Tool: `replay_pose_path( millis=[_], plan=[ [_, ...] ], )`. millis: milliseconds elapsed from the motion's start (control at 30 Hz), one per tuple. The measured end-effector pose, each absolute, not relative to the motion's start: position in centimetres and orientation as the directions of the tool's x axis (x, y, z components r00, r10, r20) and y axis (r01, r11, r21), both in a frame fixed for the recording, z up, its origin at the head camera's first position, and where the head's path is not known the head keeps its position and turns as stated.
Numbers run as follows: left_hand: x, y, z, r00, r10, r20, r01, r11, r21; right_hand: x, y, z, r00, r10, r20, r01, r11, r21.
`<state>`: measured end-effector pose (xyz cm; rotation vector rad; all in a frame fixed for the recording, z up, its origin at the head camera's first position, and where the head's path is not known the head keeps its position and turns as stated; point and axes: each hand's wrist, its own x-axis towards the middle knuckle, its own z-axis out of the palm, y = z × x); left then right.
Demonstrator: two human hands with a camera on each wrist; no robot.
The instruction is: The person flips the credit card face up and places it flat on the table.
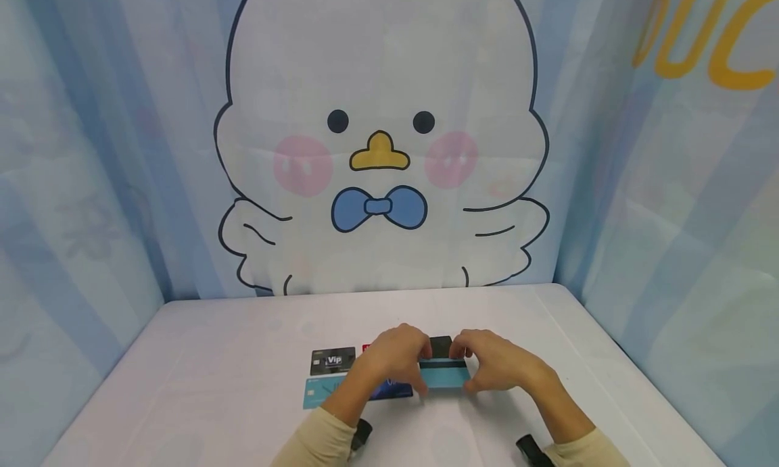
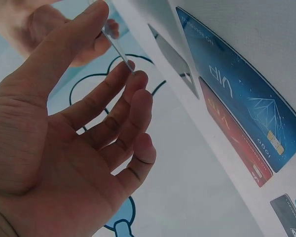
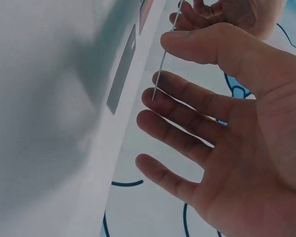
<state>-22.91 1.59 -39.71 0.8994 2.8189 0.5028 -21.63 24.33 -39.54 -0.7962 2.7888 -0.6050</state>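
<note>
A light blue bank card with a dark stripe faces up between both hands, raised over the white table. My left hand pinches its left end between thumb and fingers. At the right end, the thumb and fingertips of my right hand hold it. Edge-on, the card shows as a thin line in the right wrist view. Beyond it a dark card lies on the table. Left of the hands lie a blue VIP card and a red card, both partly covered by the left hand in the head view.
Farther left on the white table are a black Vip card and a second light blue card, laid in rows with the others. A curtain with a cartoon duck hangs behind the table's back edge.
</note>
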Motion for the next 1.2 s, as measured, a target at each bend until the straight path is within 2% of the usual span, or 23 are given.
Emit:
replay_pose_path(
  millis=[567, 1200],
  plan=[
    [-22.6, 2.0, -39.5, -0.812, 0.584, 0.008, 0.533, 0.736, 0.417, -21.5, 23.7, -39.6, -0.826, -0.564, 0.003, -0.520, 0.761, -0.388],
    [-22.5, 2.5, -39.7, -0.804, 0.592, 0.046, 0.551, 0.715, 0.431, -21.3, 23.0, -39.5, -0.800, -0.597, 0.062, -0.576, 0.733, -0.361]
  ],
)
